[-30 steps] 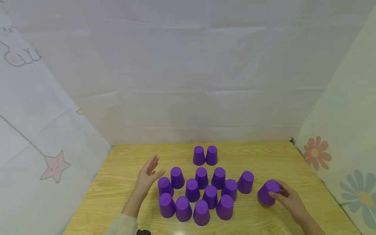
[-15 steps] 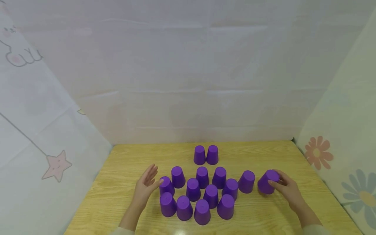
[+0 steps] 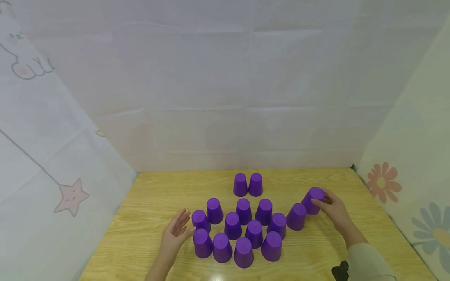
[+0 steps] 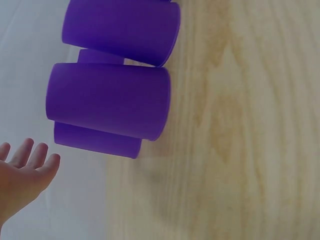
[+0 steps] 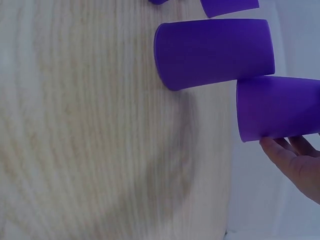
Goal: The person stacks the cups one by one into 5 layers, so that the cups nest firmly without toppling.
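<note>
- Head view: the right hand [image 3: 334, 210] grips a purple cup [image 3: 312, 200] held upside down and tilted, fingers curled round its top end.
- That held cup is at the right end of the group, its lower edge just beside, maybe touching, the next cup [image 3: 296, 216]; whether it rests on the table [image 3: 140, 218] or is lifted clear, I cannot tell.
- In the right wrist view the held cup [image 5: 277, 107] sits by the fingertips [image 5: 280, 150], with the next cup [image 5: 215, 52] right against it.
- The left hand [image 3: 177, 234] is released, fingers straight and spread, palm turned toward the cups. It holds nothing.
- Its fingertips lie just beside the leftmost cup [image 3: 200, 221] of the cluster and the front-left cup [image 3: 202, 243]; contact cannot be made out.
- The left wrist view shows the left hand [image 4: 22, 175] loose, fingers extended, near but apart from the cups in front of it [image 4: 107, 100].
- The cluster [image 3: 242, 230] stands mouth-down on the table in staggered rows, cups close together, several touching.
- A pair of cups [image 3: 247, 184] stands side by side, touching, farther back and apart from the cluster.
- A pale sleeve [image 3: 369, 261] covers the right forearm, with a dark strap at its near edge.
- White sheets printed with a star [image 3: 72, 196] and flowers [image 3: 381, 182] wall in the table.
</note>
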Available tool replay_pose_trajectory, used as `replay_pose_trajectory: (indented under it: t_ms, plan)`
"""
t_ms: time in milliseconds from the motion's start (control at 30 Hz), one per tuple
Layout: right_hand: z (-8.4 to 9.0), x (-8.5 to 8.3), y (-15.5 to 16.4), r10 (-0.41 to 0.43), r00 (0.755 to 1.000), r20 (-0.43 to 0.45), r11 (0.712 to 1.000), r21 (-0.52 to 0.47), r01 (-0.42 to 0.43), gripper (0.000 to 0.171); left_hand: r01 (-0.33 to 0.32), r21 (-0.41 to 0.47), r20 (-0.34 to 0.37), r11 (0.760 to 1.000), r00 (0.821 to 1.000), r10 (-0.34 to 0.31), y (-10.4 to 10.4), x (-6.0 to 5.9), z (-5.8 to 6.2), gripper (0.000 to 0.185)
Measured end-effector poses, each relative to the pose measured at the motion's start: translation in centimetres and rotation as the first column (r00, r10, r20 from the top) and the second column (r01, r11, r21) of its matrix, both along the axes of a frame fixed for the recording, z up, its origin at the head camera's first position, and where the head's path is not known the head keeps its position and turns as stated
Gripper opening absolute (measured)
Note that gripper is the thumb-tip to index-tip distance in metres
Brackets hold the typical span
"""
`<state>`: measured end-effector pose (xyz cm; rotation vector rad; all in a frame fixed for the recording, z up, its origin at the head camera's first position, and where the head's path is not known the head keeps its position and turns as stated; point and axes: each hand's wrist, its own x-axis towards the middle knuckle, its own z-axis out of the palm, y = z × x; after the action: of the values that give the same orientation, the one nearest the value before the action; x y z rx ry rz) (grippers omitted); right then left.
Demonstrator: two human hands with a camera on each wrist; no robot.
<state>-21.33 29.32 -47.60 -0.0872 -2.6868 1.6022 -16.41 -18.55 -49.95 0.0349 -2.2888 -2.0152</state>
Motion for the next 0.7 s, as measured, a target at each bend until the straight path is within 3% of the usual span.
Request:
replay_pose_trajectory:
  t_ms: [267,500,700]
  plan:
    - [0.4,-2.0,-1.4,0.008,1.0,-0.019,0.999,-0.052,-0.009,0.061,0.027,0.054,0.029,0.998,0.999,-0.029,0.4,1.2,-1.3,0.066]
    - [1.1,-3.6,-2.9,0.028,0.999,-0.025,0.995,-0.096,-0.031,0.062,0.074,0.026,-0.001,0.997,0.997,-0.074,0.4,1.8,-1.8,0.059]
    - [1.2,-5.2,-4.1,0.051,0.999,-0.003,0.991,-0.123,-0.051,0.067,0.106,0.015,0.026,0.994,0.994,-0.106,0.5,1.9,-2.3,0.06]
